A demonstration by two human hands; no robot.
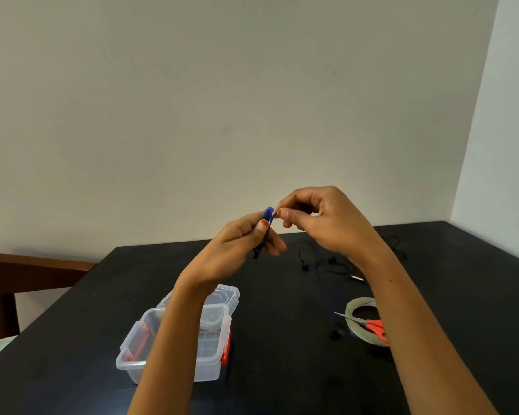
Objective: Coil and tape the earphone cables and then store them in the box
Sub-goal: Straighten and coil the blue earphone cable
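Note:
A coiled blue earphone cable (268,218) is held up above the black table (282,324). My left hand (240,250) grips the coil between thumb and fingers. My right hand (321,220) pinches the top of the coil with thumb and forefinger. A loose black earphone cable (321,262) lies on the table behind my right wrist. The clear plastic box (138,345) with red clasps stands open at the left front, partly hidden by my left forearm. A roll of clear tape (355,310) lies at the right.
Red-handled scissors (369,323) rest across the tape roll. The box's clear lid (225,295) lies just behind the box. A wooden chair (27,271) stands off the table's left edge. White walls close in the far side and right corner.

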